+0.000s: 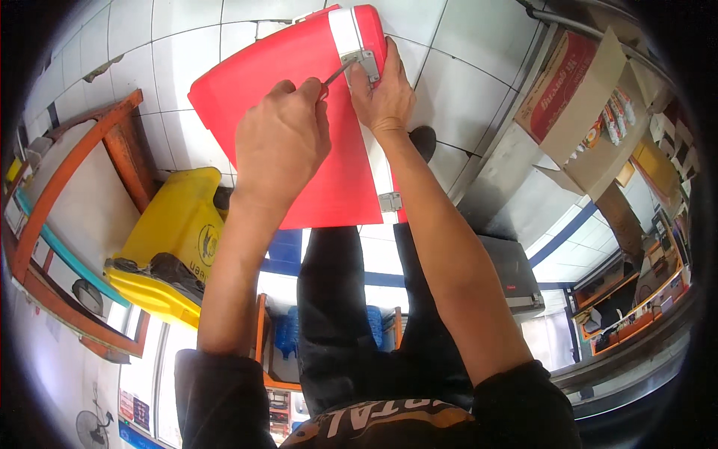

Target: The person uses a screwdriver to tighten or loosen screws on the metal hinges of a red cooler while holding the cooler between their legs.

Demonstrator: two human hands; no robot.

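Observation:
A large red box [329, 165] with a white band lies tilted in front of me, over my legs. On the band sit a grey metal hinge [367, 69] near the far end and a second grey hinge [390, 202] near the close end. My left hand [284, 138] is closed in a fist around the handle of a screwdriver [338, 73]; its handle is mostly hidden, and its thin shaft reaches the far hinge. Against that hinge rests the thumb of my right hand [385, 93], while its fingers wrap over the box's right edge.
To the left stand a yellow bin [168, 232] with a black liner and an orange frame [123, 161]. An open cardboard carton [557, 97] holding small packets is at the right, above a dark grey case [508, 273]. Blue water bottles [286, 329] stand behind my legs on white tiles.

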